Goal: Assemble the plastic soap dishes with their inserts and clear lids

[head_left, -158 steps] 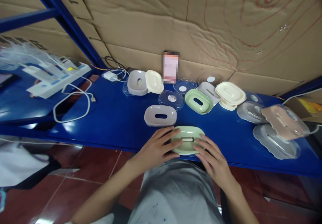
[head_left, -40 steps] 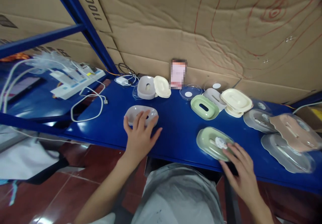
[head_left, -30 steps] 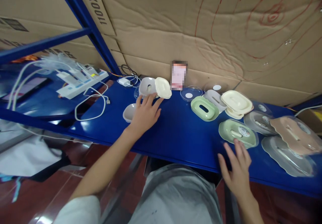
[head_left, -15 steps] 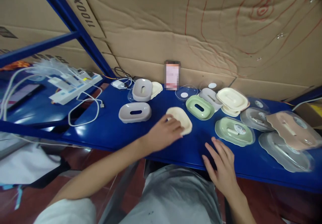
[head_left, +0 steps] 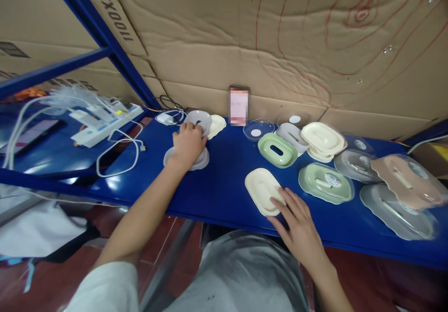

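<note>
My left hand (head_left: 189,145) reaches over the near grey oval dish (head_left: 202,160), which looks like a soap dish, and partly covers it. Its fingers curl at the front rim of a second grey soap dish (head_left: 205,117) behind; their tips are partly hidden. A cream soap dish (head_left: 259,188) lies at a slant near the table's front edge. My right hand (head_left: 297,214) grips its right end, fingers over the rim and thumb at the near edge. Beside the rear grey dish lies a cream piece (head_left: 217,124).
A green slotted dish (head_left: 268,152), a cream dish (head_left: 324,137) and several lidded dishes, one green (head_left: 325,183), one brown (head_left: 399,176), stand on the right of the blue table (head_left: 224,181). A phone (head_left: 239,106) leans at the back. Cables and a power strip (head_left: 105,127) lie left.
My left hand has left the cream dish and moved left to the rear grey dish. The cream dish has come nearer and to the right, into my right hand.
</note>
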The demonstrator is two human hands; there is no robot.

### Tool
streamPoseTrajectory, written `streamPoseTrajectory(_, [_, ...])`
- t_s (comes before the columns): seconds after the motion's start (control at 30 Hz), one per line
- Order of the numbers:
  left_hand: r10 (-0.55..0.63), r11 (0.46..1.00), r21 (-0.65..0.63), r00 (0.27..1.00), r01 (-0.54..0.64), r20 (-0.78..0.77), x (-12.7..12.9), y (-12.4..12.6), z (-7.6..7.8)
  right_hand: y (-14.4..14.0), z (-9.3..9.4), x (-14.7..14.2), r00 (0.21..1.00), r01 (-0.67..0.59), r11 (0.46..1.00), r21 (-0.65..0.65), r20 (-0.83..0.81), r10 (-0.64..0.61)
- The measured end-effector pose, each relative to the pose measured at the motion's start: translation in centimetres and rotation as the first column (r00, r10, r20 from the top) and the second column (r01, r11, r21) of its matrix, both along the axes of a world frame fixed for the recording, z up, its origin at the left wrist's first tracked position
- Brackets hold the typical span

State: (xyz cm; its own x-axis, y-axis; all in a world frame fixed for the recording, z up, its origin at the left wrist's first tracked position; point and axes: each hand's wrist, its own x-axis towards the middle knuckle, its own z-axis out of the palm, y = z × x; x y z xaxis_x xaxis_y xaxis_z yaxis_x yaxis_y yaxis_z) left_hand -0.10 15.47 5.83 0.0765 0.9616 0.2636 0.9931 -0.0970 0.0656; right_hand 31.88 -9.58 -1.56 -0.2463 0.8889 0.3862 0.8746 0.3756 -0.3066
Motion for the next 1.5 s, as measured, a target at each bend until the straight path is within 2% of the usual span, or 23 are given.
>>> streamPoseTrajectory(0.1, [-0.077, 0.997, 0.005, 0.994, 0.077, 0.072, -1.2, -0.3, 0.4, 0.0, 0.2, -0.2, 1.000, 0.010, 1.000, -0.011, -0.017, -0.010])
streamPoseTrajectory(0.17, [-0.255, 0.967, 0.074, 0.948, 0.246, 0.189, -1.3, -1.8, 0.8, 0.0, 0.3, -0.2, 0.999, 0.011, 0.999, -0.040, -0.044, -0.013])
streamPoseTrajectory(0.2, [-0.382, 0.924, 0.114, 0.888, 0.364, 0.255, -1.0, -2.8, 0.9, 0.0, 0.3, -0.1, 0.997, 0.025, 0.998, -0.053, -0.072, -0.029])
streamPoseTrajectory(0.23, [-0.509, 0.860, 0.140, 0.801, 0.492, 0.314, -0.6, -3.9, 1.0, 0.0, 0.4, -0.1, 0.992, 0.054, 0.997, -0.057, -0.113, -0.061])
streamPoseTrajectory(0.3, [-0.697, 0.669, 0.113, 0.568, 0.734, 0.437, 0.7, -6.3, 0.7, 0.0, 0.4, 0.1, 0.966, 0.146, 0.989, -0.039, -0.212, -0.151])
streamPoseTrajectory(0.37, [-0.743, 0.487, 0.057, 0.379, 0.872, 0.552, 2.1, -8.5, -0.3, -0.1, 0.4, 0.3, 0.935, 0.219, 0.976, -0.002, -0.284, -0.211])
streamPoseTrajectory(0.4, [-0.739, 0.431, 0.031, 0.333, 0.902, 0.586, 2.8, -9.2, -0.9, -0.2, 0.4, 0.4, 0.933, 0.225, 0.974, 0.012, -0.291, -0.211])
streamPoseTrajectory(0.43, [-0.732, 0.403, 0.016, 0.312, 0.915, 0.606, 3.3, -9.8, -1.5, -0.2, 0.3, 0.5, 0.941, 0.209, 0.978, 0.017, -0.277, -0.196])
streamPoseTrajectory(0.57, [-0.740, 0.409, -0.001, 0.333, 0.912, 0.585, 4.3, -10.5, -3.2, -0.1, 0.0, 0.4, 0.981, 0.102, 0.995, 0.008, -0.169, -0.099])
streamPoseTrajectory(0.73, [-0.817, 0.407, 0.049, 0.340, 0.912, 0.465, 4.8, -10.2, -3.5, 0.0, -0.3, 0.1, 0.990, 0.083, 0.990, 0.116, -0.123, -0.068])
streamPoseTrajectory(0.9, [-0.859, 0.366, 0.034, 0.324, 0.930, 0.395, 4.9, -9.9, -3.9, 0.0, 0.0, 0.1, 0.998, 0.000, 0.996, 0.088, -0.063, 0.005])
streamPoseTrajectory(0.93, [-0.863, 0.370, 0.027, 0.334, 0.928, 0.378, 4.7, -9.5, -3.7, 0.0, 0.1, 0.1, 0.998, -0.003, 0.996, 0.085, -0.062, 0.008])
streamPoseTrajectory(0.97, [-0.857, 0.400, 0.019, 0.366, 0.916, 0.364, 4.4, -9.0, -3.3, 0.0, 0.1, 0.1, 0.998, -0.005, 0.996, 0.085, -0.061, 0.010])
streamPoseTrajectory(1.0, [-0.835, 0.458, 0.013, 0.426, 0.889, 0.349, 4.1, -8.2, -2.7, 0.1, 0.2, 0.1, 0.998, -0.005, 0.996, 0.088, -0.060, 0.011])
streamPoseTrajectory(1.03, [-0.791, 0.547, 0.005, 0.515, 0.837, 0.330, 3.6, -7.3, -2.1, 0.1, 0.2, 0.1, 0.998, -0.007, 0.996, 0.093, -0.060, 0.013])
streamPoseTrajectory(1.07, [-0.716, 0.661, 0.002, 0.629, 0.751, 0.303, 3.1, -6.4, -1.4, 0.1, 0.1, 0.2, 0.998, -0.009, 0.995, 0.097, -0.063, 0.015])
streamPoseTrajectory(1.13, [-0.491, 0.865, -0.018, 0.854, 0.501, 0.173, 2.0, -4.4, 0.0, 0.1, 0.1, 0.2, 0.997, -0.010, 0.995, 0.096, -0.075, 0.017])
streamPoseTrajectory(1.17, [-0.359, 0.931, -0.032, 0.928, 0.364, 0.097, 1.4, -3.6, 0.5, 0.1, 0.0, 0.2, 0.996, -0.009, 0.996, 0.091, -0.082, 0.017])
streamPoseTrajectory(1.2, [-0.245, 0.968, -0.050, 0.969, 0.247, 0.034, 0.8, -2.9, 1.0, 0.1, 0.0, 0.2, 0.996, -0.009, 0.996, 0.085, -0.088, 0.016])
streamPoseTrajectory(1.23, [-0.155, 0.985, -0.072, 0.988, 0.154, -0.012, 0.3, -2.4, 1.4, 0.1, 0.0, 0.3, 0.996, -0.008, 0.997, 0.080, -0.091, 0.015])
streamPoseTrajectory(1.3, [-0.056, 0.991, -0.123, 0.998, 0.050, -0.043, -0.8, -1.7, 2.0, 0.1, -0.1, 0.3, 0.996, -0.011, 0.997, 0.082, -0.091, 0.019])
streamPoseTrajectory(1.43, [0.090, 0.970, -0.225, 0.996, -0.089, -0.007, -2.7, -0.1, 2.3, 0.2, 0.0, 0.3, 0.996, -0.019, 0.995, 0.099, -0.087, 0.027])
streamPoseTrajectory(1.5, [0.120, 0.951, -0.286, 0.993, -0.116, -0.003, -3.5, 1.1, 2.1, 0.2, 0.1, 0.2, 0.996, -0.017, 0.995, 0.098, -0.085, 0.025])
